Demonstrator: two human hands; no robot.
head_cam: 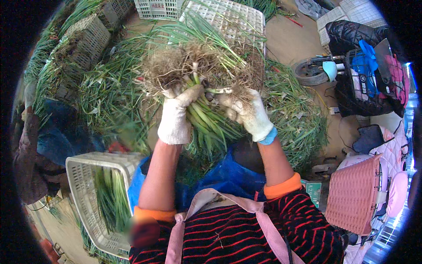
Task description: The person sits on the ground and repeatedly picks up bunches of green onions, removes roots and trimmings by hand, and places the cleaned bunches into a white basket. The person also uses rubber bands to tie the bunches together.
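My left hand (176, 115), in a white knitted glove with soiled fingers, grips a bunch of green onions (204, 120). Their leaves hang down toward my lap. Just right of it, my right hand (254, 115), gloved alike, has its fingers curled at the rooty end of a single green onion stalk (220, 90); part of that grip is hidden. Beyond both hands, a heap of untrimmed green onions with tangled, earthy roots (184, 59) lies on an upturned white plastic crate (245, 15).
A white crate (74, 165) at lower left holds green onions (112, 198). Leaf litter (293, 112) covers the floor on both sides. Another person's dark sleeve (31, 158) shows at left. Parked two-wheelers stand at right, one with a pink basket (352, 194).
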